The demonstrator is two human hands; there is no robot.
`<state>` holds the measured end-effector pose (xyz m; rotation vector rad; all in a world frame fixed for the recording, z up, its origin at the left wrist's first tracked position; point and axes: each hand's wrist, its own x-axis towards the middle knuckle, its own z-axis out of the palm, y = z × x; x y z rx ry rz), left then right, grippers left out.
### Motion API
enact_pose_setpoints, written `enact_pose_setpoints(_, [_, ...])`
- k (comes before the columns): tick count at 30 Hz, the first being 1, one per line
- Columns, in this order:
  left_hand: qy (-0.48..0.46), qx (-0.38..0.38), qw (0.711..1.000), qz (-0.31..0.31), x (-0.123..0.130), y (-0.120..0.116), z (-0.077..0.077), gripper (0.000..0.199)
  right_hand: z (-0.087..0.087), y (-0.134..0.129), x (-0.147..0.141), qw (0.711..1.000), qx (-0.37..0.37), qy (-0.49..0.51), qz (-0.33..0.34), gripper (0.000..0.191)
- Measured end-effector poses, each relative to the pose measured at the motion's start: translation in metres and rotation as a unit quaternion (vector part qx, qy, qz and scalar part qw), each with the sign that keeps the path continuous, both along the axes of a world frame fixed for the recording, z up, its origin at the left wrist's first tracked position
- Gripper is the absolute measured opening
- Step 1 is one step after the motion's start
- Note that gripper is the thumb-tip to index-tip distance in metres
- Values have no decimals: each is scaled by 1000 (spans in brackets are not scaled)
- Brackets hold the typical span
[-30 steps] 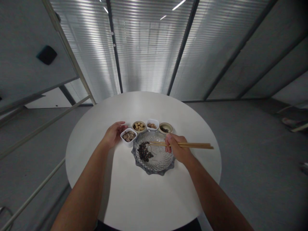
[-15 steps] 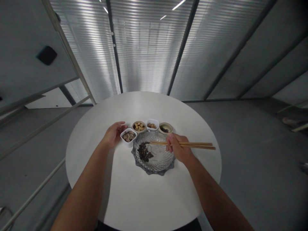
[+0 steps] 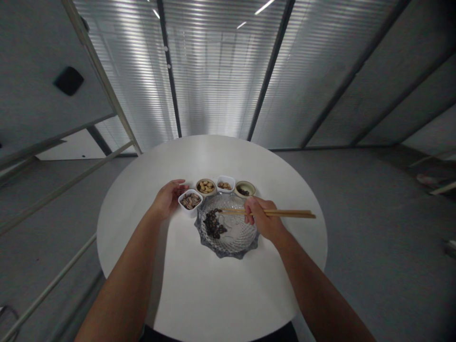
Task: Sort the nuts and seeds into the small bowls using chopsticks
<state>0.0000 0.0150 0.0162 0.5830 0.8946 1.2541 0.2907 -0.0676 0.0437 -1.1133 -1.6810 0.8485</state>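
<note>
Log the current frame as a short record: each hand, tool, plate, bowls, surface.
right hand: holds wooden chopsticks
left hand: at the left side of the near white bowl; grip unclear
chopstick tips: at the dark pieces; too small to tell if pinching one
glass plate: scalloped rim, dark pieces on its left part
near white bowl: striped seeds
other bowls, left to right: pale nuts; brown pieces; a few dark bits
surface: round white table
</note>
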Motion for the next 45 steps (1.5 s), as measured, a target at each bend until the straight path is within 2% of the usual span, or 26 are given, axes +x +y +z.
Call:
enact_pose_setpoints(3, [0,-2,1000,-2,0,0,0,21,-2,0,0,999,8,-20,-26,45])
enact_pose_setpoints(9, [2,7,1000,0,-1,0,-1,20,-2,-3,0,997,44,-42,-37,47])
enact_pose_setpoints(14, [-1,5,1000,-3,-2,0,-1,19,4,-5,3,993,87,54,-66,48])
enact_pose_setpoints(20, [4,4,1000,-12,-5,3,-5,22,14,2,10,951,163,177,-192,47])
enact_pose_setpoints(24, [3,6,1000,-9,-4,3,-6,22,19,5,13,931,168,203,-253,43])
enact_pose_setpoints(28, [-11,-4,1000,-6,-3,2,-4,22,21,5,13,929,164,202,-265,42])
enact_pose_setpoints(31, [-16,-13,1000,-4,-2,2,-2,23,20,4,12,938,148,204,-239,42])
enact_pose_setpoints(35, [-7,-19,1000,-1,-1,1,0,22,14,2,8,974,84,181,-112,42])
enact_pose_setpoints(39, [3,-11,1000,1,-1,-1,2,23,6,-2,1,996,36,82,-11,42])
enact_pose_setpoints(45, [10,-7,1000,1,-1,-2,3,21,4,-6,-4,1000,14,-4,17,44])
